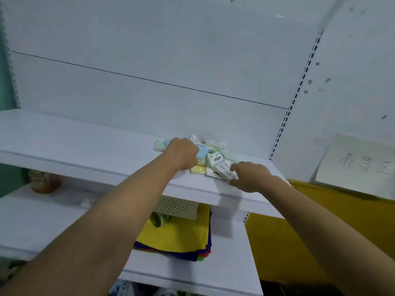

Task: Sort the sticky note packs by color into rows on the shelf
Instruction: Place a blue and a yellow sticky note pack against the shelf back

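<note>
A loose pile of sticky note packs (214,155) lies on the white upper shelf (74,144) near its right end. I see a blue pack (202,152), a pale green pack (159,145) at the left edge, a yellow pack (198,169) at the front, and white-labelled packs (220,162). My left hand (181,155) rests curled on the pile's left side, fingers closed around the blue pack. My right hand (249,176) is at the pile's right front, thumb and fingers pinching a white-labelled pack (226,171).
The shelf's left half (64,137) holds nothing. Below it stand a perforated cream basket (177,207), a stack of coloured cloth (177,236) and a brownish object (44,181). A paper sign (361,165) hangs on the right panel above a yellow surface.
</note>
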Demonstrator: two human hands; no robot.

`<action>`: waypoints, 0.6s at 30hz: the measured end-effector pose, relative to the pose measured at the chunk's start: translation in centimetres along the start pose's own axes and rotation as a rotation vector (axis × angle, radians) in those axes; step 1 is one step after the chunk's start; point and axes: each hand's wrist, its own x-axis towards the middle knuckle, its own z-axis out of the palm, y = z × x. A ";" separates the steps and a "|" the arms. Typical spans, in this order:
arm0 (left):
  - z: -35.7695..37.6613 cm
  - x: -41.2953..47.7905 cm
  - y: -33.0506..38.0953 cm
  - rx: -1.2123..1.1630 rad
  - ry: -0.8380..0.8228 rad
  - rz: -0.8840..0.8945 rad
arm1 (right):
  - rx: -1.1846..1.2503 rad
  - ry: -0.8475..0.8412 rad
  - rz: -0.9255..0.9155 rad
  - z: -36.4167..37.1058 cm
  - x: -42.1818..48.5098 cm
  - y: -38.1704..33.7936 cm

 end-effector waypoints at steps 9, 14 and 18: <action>7.0 6.0 -2.4 -0.378 -0.029 -0.107 | 0.250 -0.097 0.169 3.0 7.9 -1.0; 9.9 4.7 -2.9 -0.646 0.199 -0.121 | 0.390 0.073 0.117 5.8 8.2 -0.3; 9.3 4.3 -3.2 -0.833 0.256 -0.160 | 0.401 0.266 0.125 8.0 7.0 -1.2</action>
